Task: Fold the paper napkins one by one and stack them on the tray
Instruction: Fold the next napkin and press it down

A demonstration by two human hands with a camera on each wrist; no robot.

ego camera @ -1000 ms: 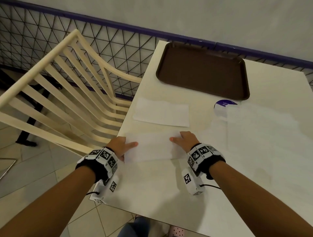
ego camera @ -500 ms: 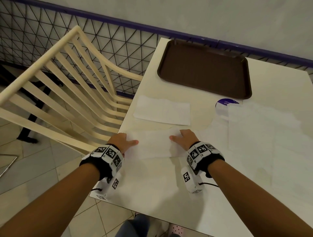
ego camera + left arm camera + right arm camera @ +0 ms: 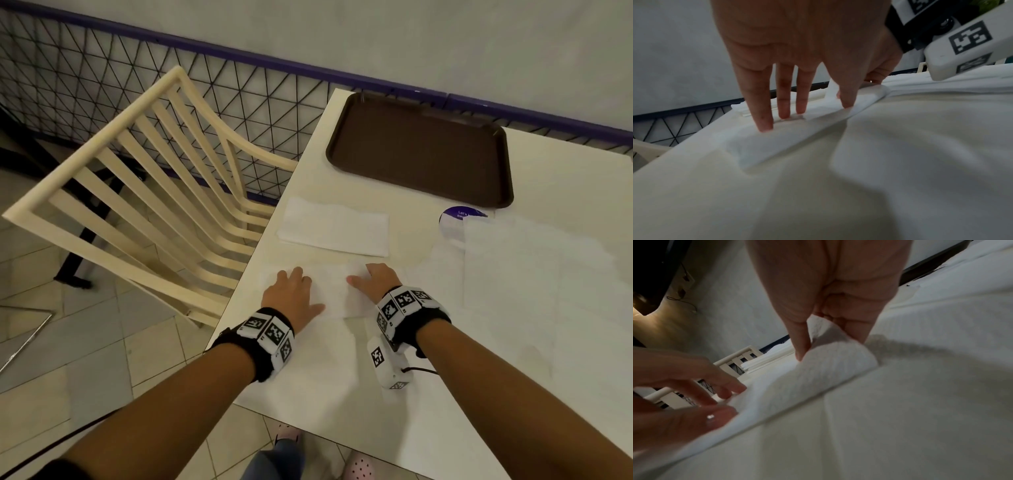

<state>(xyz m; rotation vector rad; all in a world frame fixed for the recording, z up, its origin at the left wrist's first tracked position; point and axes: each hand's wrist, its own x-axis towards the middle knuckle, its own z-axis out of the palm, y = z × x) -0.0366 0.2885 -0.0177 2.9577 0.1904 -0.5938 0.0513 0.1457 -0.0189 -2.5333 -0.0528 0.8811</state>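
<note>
A white paper napkin [image 3: 337, 291] lies folded into a strip near the table's left front edge. My left hand [image 3: 294, 287] lies flat on its left part, and straight fingers [image 3: 764, 113] press the napkin [image 3: 766, 144] down. My right hand [image 3: 371, 279] pinches the strip's right end between thumb and fingers. That end [image 3: 830, 356] is lifted off the table and curls over toward the left. A small stack of folded napkins [image 3: 334, 231] rests just beyond. The brown tray [image 3: 421, 154] sits at the far edge with nothing on it.
Unfolded white napkins [image 3: 520, 260] spread over the table's right side and partly cover a purple round sticker [image 3: 457, 217]. A cream slatted chair [image 3: 154, 192] stands against the table's left edge. A wire fence [image 3: 239, 102] runs behind the table.
My left hand has slid from the napkin's left edge onto the napkin and lies flat on it. My right hand stays at the right end.
</note>
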